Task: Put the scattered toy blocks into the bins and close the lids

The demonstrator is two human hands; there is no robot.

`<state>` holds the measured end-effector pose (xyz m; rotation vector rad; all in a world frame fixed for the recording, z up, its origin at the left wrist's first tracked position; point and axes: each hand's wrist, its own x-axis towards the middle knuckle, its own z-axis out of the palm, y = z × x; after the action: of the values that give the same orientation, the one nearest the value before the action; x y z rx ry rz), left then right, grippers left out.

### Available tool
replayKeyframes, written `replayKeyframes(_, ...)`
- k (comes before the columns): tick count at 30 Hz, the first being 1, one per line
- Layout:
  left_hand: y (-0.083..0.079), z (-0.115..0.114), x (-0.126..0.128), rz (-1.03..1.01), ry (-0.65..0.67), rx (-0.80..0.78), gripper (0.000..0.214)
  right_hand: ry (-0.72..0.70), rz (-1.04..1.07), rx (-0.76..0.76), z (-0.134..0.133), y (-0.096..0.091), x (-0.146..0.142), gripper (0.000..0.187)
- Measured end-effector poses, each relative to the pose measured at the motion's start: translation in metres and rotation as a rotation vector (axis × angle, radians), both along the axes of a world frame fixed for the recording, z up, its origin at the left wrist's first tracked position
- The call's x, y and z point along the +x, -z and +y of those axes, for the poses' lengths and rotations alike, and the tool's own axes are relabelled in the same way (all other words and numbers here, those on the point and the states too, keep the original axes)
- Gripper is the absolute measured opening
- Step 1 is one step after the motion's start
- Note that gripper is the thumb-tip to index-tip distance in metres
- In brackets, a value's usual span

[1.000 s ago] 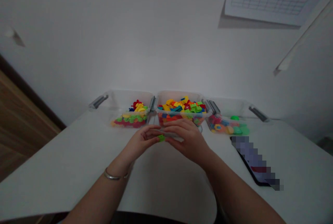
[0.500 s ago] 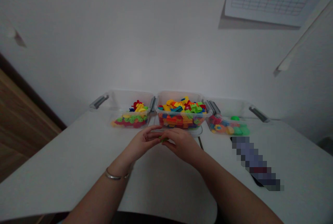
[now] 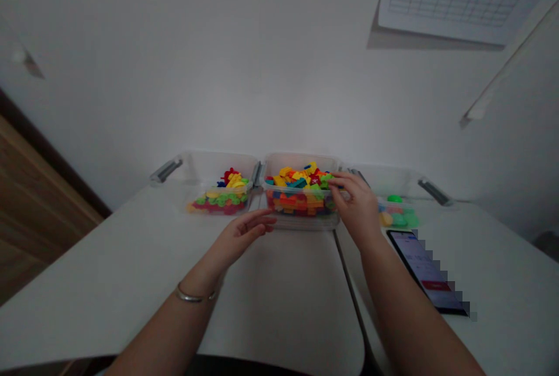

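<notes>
Head view shows two hands that have just come apart. A moment ago they were close together above the tabletop [image 3: 279, 300], with a small green piece between them. Now the right hand [image 3: 356, 207] has moved over to the middle clear box [image 3: 301, 162], and its fingers [image 3: 338, 180] bend down at the top of the colored blocks [image 3: 301, 204] in that box. I cannot tell if those fingers are gripping anything, because the hand hides what is under them. The small green piece does not show now, so I cannot tell where it is. The left hand [image 3: 244, 235] is low, just in front of the middle clear box. Its fingers are open and loose, and nothing shows in them. A shiny bracelet [image 3: 194, 295] sits on the left wrist. On the left, another clear box [image 3: 218, 163] holds red, yellow and green pieces [image 3: 218, 201]. On the right, a third clear box [image 3: 393, 181] has a round green piece [image 3: 394, 198] in it. A phone [image 3: 419, 265] lies on the tabletop near that box, and part of it is blurred into squares.
</notes>
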<state>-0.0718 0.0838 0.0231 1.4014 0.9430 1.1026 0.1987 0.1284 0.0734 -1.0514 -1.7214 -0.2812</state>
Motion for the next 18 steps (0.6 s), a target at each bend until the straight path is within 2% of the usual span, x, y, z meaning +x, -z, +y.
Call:
replayKeyframes(3, 0.0, -0.001, 0.0, 0.042, -0.017, 0.033, 0.049, -0.003, -0.044, -0.044, 0.007, 0.009, -0.001, 0.02)
replayKeyframes(6, 0.0, -0.003, 0.0, 0.227, -0.086, 0.142, 0.038, -0.001, -0.109, -0.071, 0.009, 0.014, -0.004, 0.024)
replayKeyframes(8, 0.001, -0.004, 0.001, 0.418, -0.118, 0.291, 0.029, 0.018, -0.191, -0.095, 0.007, 0.016, -0.007, 0.026)
replayKeyframes(11, 0.003, -0.004, 0.003, 0.628, -0.097, 0.533, 0.025, 0.056, -0.323, -0.125, 0.005, 0.016, -0.01, 0.034)
replayKeyframes(14, 0.005, -0.002, 0.006, 0.721, -0.105, 0.754, 0.032, 0.076, -0.408, -0.141, 0.003, 0.016, -0.012, 0.038)
replayKeyframes(18, 0.004, -0.005, 0.014, 0.846, -0.217, 0.995, 0.044, 0.098, -0.432, -0.126, 0.002, 0.014, -0.01, 0.039)
